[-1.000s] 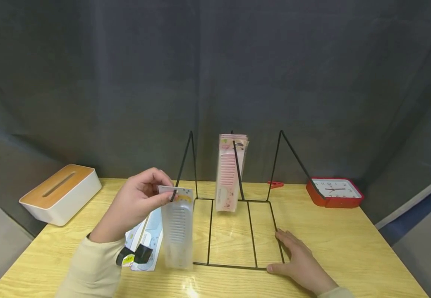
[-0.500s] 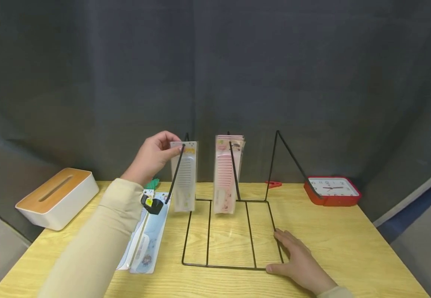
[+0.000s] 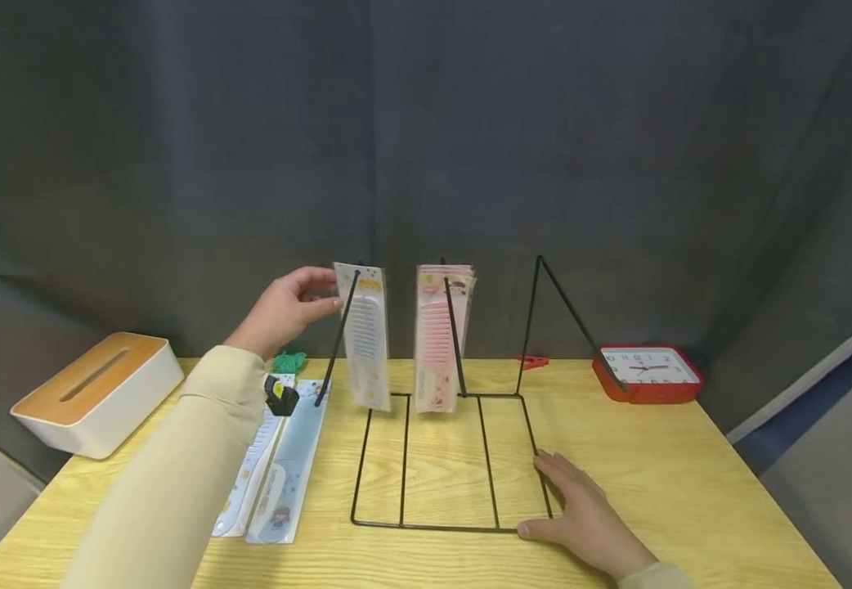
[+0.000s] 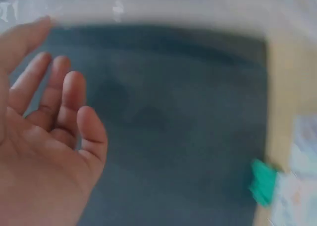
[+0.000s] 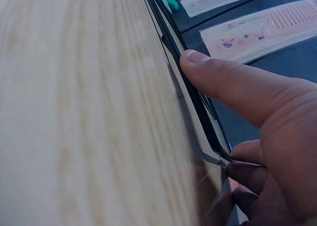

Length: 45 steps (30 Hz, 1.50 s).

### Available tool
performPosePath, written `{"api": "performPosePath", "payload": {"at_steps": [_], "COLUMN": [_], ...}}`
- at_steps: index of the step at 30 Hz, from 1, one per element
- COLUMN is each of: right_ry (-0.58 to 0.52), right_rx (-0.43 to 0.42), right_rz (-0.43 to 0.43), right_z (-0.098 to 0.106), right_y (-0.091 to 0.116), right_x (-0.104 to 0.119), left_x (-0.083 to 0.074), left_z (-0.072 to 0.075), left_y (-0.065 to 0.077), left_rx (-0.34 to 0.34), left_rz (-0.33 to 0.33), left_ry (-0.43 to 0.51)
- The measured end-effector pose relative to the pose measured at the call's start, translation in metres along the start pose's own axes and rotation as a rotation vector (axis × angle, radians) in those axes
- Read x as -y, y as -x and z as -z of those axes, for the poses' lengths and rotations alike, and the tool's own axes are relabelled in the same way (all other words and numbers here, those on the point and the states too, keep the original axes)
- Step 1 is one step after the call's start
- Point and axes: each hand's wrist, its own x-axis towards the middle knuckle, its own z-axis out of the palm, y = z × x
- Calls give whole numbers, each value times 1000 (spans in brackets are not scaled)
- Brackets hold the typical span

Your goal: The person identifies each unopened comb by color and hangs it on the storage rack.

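A packaged pale blue comb [image 3: 365, 343] hangs on the left arm of a black wire display rack [image 3: 451, 528]. My left hand [image 3: 279, 307] is beside the top of that package, thumb and fingers apart. In the left wrist view the fingers of the left hand [image 4: 54, 132] are loosely bent, with nothing gripped. Several packaged pink combs [image 3: 437, 352] hang on the middle arm. My right hand [image 3: 584, 515] rests at the rack's front right corner. In the right wrist view its thumb [image 5: 223, 77] lies against the front bar, the fingers by the side bar.
Packaged blue combs [image 3: 286, 474] lie on the table to the left, with a green bundle [image 3: 289, 362] behind them. A white tissue box with a wooden lid [image 3: 102, 393] is at far left. A red clock [image 3: 647, 372] and a red clip [image 3: 533, 361] are behind, toward the right.
My left hand has carried the pale blue comb package up and back along the rack's left arm, then let it go. The right hand has stayed at the corner.
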Motion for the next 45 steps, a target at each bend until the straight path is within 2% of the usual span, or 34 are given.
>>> {"api": "performPosePath", "payload": {"at_steps": [3, 7, 10, 14, 18, 21, 28, 31, 34, 38, 43, 45], "right_ry": [-1, 0, 3, 1, -11, -11, -4, -8, -10, 4, 21, 21], "right_rx": [-3, 1, 5, -1, 8, 11, 8, 5, 0, -4, -3, -1], "right_rz": [0, -3, 1, 5, 7, 3, -15, -17, -10, -9, -4, 4], "right_z": [1, 2, 3, 4, 5, 5, 6, 6, 6, 3, 3, 4], "right_y": [1, 3, 4, 5, 6, 6, 6, 7, 6, 5, 5, 5], "right_x": [1, 2, 3, 4, 7, 8, 8, 8, 8, 7, 4, 4], "left_x": [39, 97, 129, 151, 158, 157, 157, 155, 148, 123, 75, 54], "left_z": [-5, -19, -29, -39, -44, -44, -47, -49, -42, -24, -11, -10], "left_y": [8, 23, 30, 34, 34, 34, 33, 37, 47, 69, 104, 120], "left_rx": [55, 122, 154, 160, 139, 144, 165, 151, 110, 42, -61, -84], "left_rz": [41, 141, 196, 217, 272, 284, 202, 179, 132, 64, -25, -91], "left_ry": [-128, -272, -368, -448, -483, -484, -524, -503, -439, -340, -207, -124]}}
